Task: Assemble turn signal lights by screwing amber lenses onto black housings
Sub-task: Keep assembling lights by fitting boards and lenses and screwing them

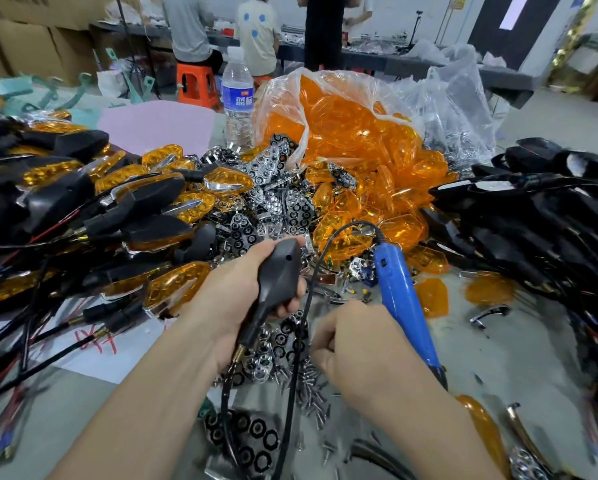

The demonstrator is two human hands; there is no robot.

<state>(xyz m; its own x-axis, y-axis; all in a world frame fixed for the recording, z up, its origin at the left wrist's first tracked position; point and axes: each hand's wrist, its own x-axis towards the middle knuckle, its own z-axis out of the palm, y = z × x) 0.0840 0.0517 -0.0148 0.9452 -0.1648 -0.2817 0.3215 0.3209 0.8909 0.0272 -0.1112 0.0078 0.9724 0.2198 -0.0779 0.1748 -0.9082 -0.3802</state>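
My left hand [235, 292] grips a black turn signal housing [279, 271] back side up, its stalk and wire trailing toward me. My right hand [356, 344] holds a blue electric screwdriver [403, 299] with its corded end up and its tip hidden behind the hand. The fingers are curled low over a scatter of small screws [311, 389]; what they pinch is hidden. Loose amber lenses [353, 209] spill from a clear plastic bag [342, 109] just beyond my hands.
Finished lights with amber lenses [117, 202] are piled at left. Black housings with wires [532, 216] are heaped at right. Chrome reflector inserts [273, 202] lie in the middle. A water bottle [237, 98] stands behind. People sit at a far bench.
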